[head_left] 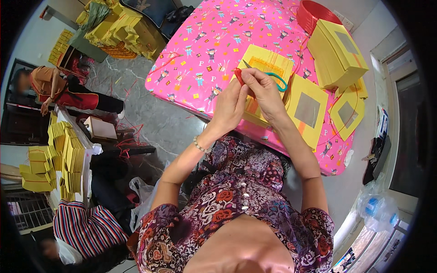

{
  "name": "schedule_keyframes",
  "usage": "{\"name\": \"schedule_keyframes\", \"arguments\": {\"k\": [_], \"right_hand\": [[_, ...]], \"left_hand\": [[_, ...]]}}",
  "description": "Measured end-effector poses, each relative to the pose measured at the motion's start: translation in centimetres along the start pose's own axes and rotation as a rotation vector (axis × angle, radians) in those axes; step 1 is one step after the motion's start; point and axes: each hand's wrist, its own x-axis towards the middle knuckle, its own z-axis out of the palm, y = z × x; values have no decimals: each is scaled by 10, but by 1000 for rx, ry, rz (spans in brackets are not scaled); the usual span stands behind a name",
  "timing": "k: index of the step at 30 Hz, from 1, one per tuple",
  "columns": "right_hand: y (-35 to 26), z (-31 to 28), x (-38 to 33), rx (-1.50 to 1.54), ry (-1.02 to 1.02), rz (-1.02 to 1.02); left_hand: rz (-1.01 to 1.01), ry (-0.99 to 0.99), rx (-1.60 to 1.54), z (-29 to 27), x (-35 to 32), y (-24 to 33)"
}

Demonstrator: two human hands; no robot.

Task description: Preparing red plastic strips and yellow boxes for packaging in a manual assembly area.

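Observation:
Above the near edge of the table, my left hand [231,107] and my right hand [265,94] meet, both closed with fingertips together. Pinched between them is a small bunched piece of red string [239,75]. A pair of scissors [285,82] with teal handles shows behind my right hand, its dark blade poking out past the fingers. Whether the scissors rest on the stack or hang from my right hand, I cannot tell. Beneath my hands lies a stack of yellow paper sheets [259,53] with an orange patterned patch on top.
The table wears a pink printed cover [182,68]. Flat yellow pieces with grey windows [307,109], a tall yellow stack [334,54] and a large red string roll [316,16] sit at the right. Left, two people work near another table with yellow stacks [68,154].

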Motion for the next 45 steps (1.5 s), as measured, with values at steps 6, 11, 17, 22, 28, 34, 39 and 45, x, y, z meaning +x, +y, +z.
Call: {"name": "schedule_keyframes", "arguments": {"k": [6, 11, 17, 22, 28, 34, 39, 45], "right_hand": [[3, 5, -6, 12, -9, 8], [20, 21, -19, -359, -203, -255], [-19, 9, -48, -638, -867, 217], [-48, -39, -44, -759, -878, 80], [-105, -102, -32, -924, -803, 377], [-100, -76, -24, -910, -767, 236], [-64, -25, -9, -1142, -908, 23], [-33, 8, 4, -959, -918, -60]], "left_hand": [[161, 88, 54, 9, 3, -9], [73, 355, -539, -5, 3, 9], [-133, 129, -1301, -103, 3, 36], [-69, 265, -1220, -183, -24, 0], [-47, 795, -938, -278, -104, -99], [-657, 498, 479, -249, -140, -129], [-141, 246, 946, -156, -86, -65], [-249, -330, -31, -61, -54, 6]]}}
